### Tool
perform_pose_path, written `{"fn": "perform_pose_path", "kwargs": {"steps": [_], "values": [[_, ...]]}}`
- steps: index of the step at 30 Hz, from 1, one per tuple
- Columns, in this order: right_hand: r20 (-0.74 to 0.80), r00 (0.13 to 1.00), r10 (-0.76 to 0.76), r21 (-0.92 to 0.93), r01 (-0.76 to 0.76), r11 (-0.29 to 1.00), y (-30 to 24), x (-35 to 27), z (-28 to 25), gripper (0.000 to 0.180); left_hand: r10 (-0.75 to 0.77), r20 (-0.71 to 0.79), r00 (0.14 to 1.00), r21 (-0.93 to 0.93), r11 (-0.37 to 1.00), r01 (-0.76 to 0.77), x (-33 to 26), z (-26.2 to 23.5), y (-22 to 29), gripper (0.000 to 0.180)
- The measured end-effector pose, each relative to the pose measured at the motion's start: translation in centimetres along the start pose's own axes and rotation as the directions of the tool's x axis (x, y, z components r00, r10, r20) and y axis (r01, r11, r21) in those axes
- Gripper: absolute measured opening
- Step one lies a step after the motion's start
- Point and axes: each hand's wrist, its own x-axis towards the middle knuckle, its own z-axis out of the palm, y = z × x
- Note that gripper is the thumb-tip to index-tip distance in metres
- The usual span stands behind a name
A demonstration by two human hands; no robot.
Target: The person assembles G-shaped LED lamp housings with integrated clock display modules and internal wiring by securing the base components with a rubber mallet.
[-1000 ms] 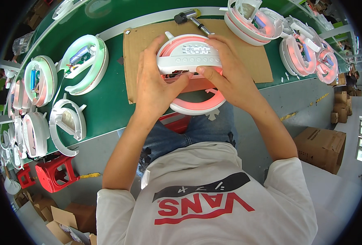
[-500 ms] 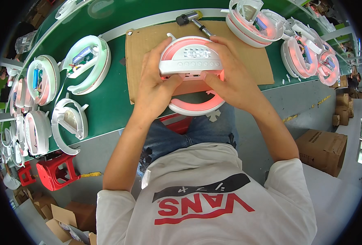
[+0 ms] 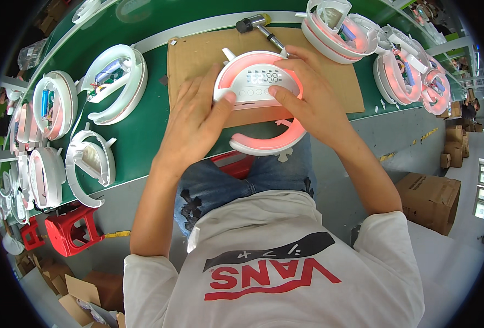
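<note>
In front of me, over the cardboard sheet and its near edge, is a white ring-shaped clock lamp (image 3: 247,79), glowing pinkish red. Two small ears stick up from its top; its face carries a lit digital display above a row of round buttons. My left hand (image 3: 190,123) is at its left side, thumb on the lower left corner of the face. My right hand (image 3: 315,104) grips the right side, fingers around the upper right rim and thumb pressed at the buttons. The lamp's open lower curve hangs toward my lap.
A hammer (image 3: 255,24) lies on the cardboard (image 3: 192,54). Opened ring lamps with wires and blue cells stand left (image 3: 116,85) and right (image 3: 397,76) on the green bench (image 3: 151,117). A red stool (image 3: 72,232) is at lower left, cartons (image 3: 430,199) at the right.
The lamp has tilted so its face shows more fully, and both thumbs moved from its lower edge onto the face. My left fingers have loosened from the upper left rim. The displayed digits changed.
</note>
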Motion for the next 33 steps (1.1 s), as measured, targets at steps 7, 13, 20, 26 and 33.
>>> {"fn": "perform_pose_path", "kwargs": {"steps": [7, 13, 20, 26, 33], "values": [[-0.023, 0.993, 0.112, 0.125, -0.108, 0.986, -0.6, -0.4, -0.1, 0.064, -0.175, -0.053, 0.983, -0.118, 0.979, 0.168, 0.2, 0.6, 1.8, 0.044], [-0.161, 0.974, 0.162, 0.478, -0.067, 0.876, -1.7, -1.6, 0.7, 0.108, -0.326, -0.140, 0.935, -0.752, 0.649, 0.113, -1.3, 1.2, 3.3, 0.047], [-0.023, 0.974, 0.224, 0.643, -0.158, 0.750, -3.8, -3.4, -1.9, 0.125, -0.067, -0.238, 0.969, -0.710, 0.693, -0.127, -2.8, -1.3, 6.1, 0.087], [0.182, 0.983, 0.024, 0.574, -0.126, 0.809, -1.2, -4.2, -3.5, 0.110, 0.234, -0.310, 0.922, -0.493, 0.789, -0.366, -2.6, -2.7, 6.3, 0.085], [0.114, 0.984, -0.137, 0.230, 0.108, 0.967, -3.8, -3.3, -4.4, 0.090, 0.388, -0.066, 0.919, -0.333, 0.860, -0.387, -1.0, -5.8, 6.8, 0.085]]}}
